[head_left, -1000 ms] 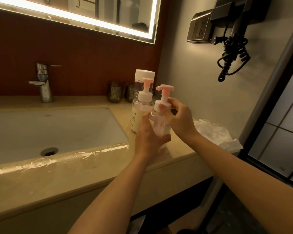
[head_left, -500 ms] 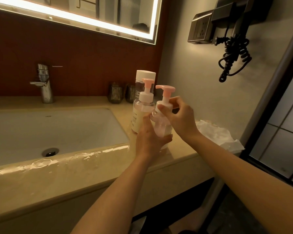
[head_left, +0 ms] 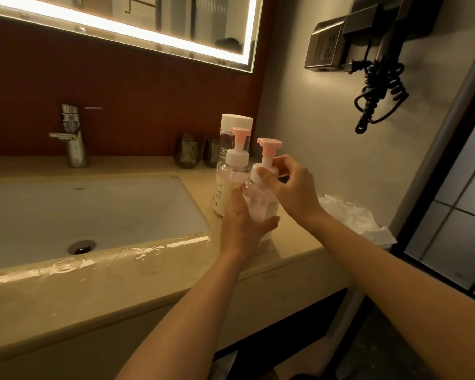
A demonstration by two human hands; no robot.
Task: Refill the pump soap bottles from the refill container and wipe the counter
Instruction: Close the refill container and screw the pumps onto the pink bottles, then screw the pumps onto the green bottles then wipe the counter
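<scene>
- Pump soap bottle (head_left: 265, 207), clear with pale pink contents and a pink pump head, is upright over the right end of the counter (head_left: 154, 286), just right of the sink. Both hands are on it.
- Left hand (head_left: 242, 223) wraps around the bottle's lower body, thumb across the front. It hides the base, so it is unclear whether the bottle rests on the counter or is lifted just off it.
- Right hand (head_left: 292, 187) pinches the white collar under the pump stem between thumb and fingertips. Its other fingers curl behind, out of sight. How far the collar is screwed down cannot be told.
- Second pump bottle (head_left: 232, 167), with the same pink head, stands just behind and to the left. Whether the two bottles touch is unclear.
- Refill container (head_left: 236, 122), tall with a white cap, stands behind the second pump bottle, which covers much of it. Its label print is too small to read.
- White cloth (head_left: 351, 215), crumpled, lies on the counter beyond the right wrist, near the wall. It may be tissue instead.
- Sink basin (head_left: 93, 209) is on the left, with a chrome faucet (head_left: 74, 138) behind it. A wet sheen (head_left: 93, 260) runs along the counter's front rim.
- Two dark tumblers (head_left: 188, 152) stand by the back wall, dim and hard to make out.
- Lit mirror (head_left: 121, 23) and wall hair dryer (head_left: 379, 86), with its coiled cord, are cut off at the top.
</scene>
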